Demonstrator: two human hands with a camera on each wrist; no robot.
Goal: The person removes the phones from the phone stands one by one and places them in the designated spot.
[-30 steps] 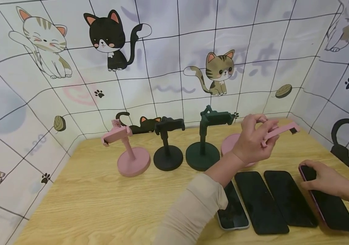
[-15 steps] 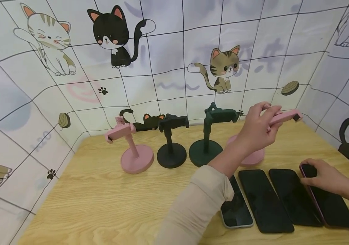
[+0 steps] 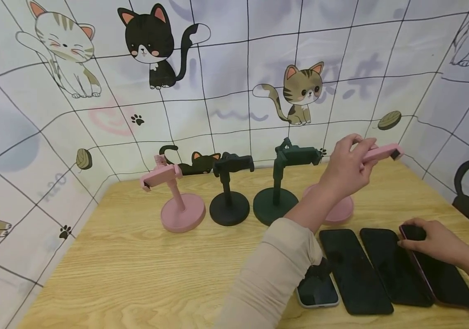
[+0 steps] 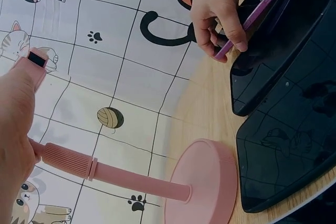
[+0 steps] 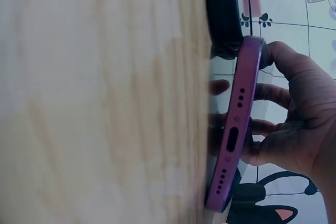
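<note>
My left hand grips the clamp head of a pink phone stand at the right end of the row of stands. In the left wrist view, its ribbed post runs down to a round base on the table. My right hand holds the upper end of a dark-screened phone between thumb and fingers. The phone is tilted, its purple left edge raised beside the neighbouring black phone. From the right wrist, the purple bottom edge shows a charging port and speaker holes.
Left of the held stand are a dark green stand, a black stand and another pink stand. Another black phone and a silver-edged phone, partly under my left sleeve, lie on the wooden table. Cat-print cloth hangs behind.
The held phone has shifted left against its neighbour, its left edge raised. My left hand has turned the pink clamp head a little. The head view has shifted slightly.
</note>
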